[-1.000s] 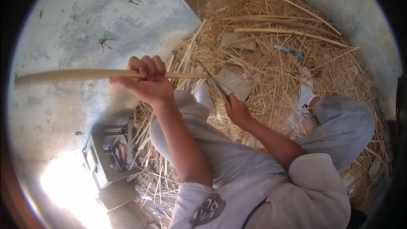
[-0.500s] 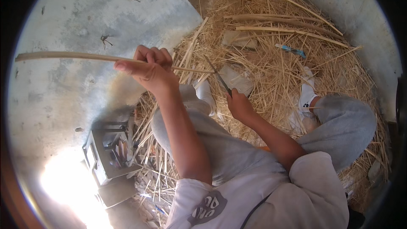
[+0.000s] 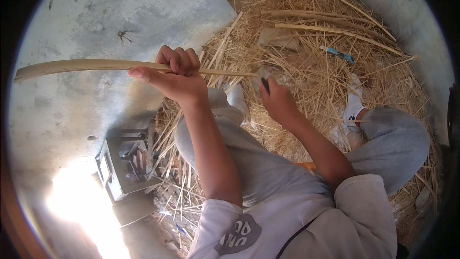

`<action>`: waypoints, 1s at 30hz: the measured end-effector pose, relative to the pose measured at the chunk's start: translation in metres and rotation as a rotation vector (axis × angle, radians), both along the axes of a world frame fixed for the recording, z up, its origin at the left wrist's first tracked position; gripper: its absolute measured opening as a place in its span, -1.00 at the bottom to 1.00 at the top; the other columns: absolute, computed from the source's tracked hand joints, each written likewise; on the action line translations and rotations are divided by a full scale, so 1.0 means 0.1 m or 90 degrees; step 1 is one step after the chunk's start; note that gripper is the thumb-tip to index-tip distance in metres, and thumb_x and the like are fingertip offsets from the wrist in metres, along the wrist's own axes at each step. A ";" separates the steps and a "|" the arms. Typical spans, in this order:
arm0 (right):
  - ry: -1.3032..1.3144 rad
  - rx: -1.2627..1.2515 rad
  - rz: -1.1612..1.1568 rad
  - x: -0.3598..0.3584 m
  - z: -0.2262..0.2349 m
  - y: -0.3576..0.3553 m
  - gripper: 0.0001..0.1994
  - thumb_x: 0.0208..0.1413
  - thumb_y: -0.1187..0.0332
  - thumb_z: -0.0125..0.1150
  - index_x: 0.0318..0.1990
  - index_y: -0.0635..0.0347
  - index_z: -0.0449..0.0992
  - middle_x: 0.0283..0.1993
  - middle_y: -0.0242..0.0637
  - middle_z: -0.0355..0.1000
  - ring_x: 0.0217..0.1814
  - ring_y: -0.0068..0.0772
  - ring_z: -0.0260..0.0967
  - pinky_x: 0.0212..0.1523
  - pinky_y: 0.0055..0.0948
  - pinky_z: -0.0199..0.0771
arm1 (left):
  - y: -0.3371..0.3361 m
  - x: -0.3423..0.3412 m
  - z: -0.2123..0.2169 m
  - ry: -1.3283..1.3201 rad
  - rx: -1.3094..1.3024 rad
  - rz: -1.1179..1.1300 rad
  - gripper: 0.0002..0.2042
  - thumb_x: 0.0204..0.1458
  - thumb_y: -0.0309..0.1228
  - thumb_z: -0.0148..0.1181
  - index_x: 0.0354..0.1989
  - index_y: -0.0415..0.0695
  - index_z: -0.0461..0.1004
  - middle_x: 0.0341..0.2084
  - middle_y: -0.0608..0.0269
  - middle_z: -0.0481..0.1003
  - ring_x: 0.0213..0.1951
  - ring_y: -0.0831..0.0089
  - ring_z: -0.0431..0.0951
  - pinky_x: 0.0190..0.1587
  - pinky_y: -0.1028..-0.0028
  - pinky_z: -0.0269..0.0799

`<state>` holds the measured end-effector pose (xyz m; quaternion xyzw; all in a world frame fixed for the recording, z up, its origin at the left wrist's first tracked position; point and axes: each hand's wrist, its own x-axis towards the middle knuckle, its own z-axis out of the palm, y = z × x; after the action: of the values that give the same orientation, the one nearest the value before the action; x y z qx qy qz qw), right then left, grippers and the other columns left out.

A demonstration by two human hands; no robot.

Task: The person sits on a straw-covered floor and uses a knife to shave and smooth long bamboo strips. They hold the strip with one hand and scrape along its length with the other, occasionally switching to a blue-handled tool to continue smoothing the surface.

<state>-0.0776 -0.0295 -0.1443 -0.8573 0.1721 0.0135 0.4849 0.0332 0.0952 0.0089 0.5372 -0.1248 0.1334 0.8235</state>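
Your left hand is curled shut around a long pale cane strip, fingers wrapped over the top, thumb stretched out along it. The strip runs level, its flat wide end far out to the left of that hand, its thin end reaching right to your right hand. Your right hand is closed on a dark-handled knife, blade end touching the strip's thin end; blade mostly hidden. The strip looks smooth, light tan, slightly bowed. Straw pile lies beyond the right hand. A small metal box sits on the concrete floor below the left hand.
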 end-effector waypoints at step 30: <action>0.167 -0.191 -0.246 -0.26 -1.35 -1.10 -0.70 0.33 0.20 0.03 -0.18 0.33 0.44 -0.43 -0.11 0.46 -0.39 -0.07 0.51 -0.34 -0.08 0.48 | 0.34 -0.10 0.16 -0.095 -0.084 0.016 -0.31 0.10 0.48 -0.24 -0.75 0.12 0.01 -0.86 0.53 0.00 -0.78 0.62 -0.02 -0.76 0.52 -0.18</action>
<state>-0.1032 -0.1391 -0.2788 -0.8617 0.3938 0.0060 0.3201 0.0232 0.1295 0.0247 0.4720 -0.1700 0.1910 0.8437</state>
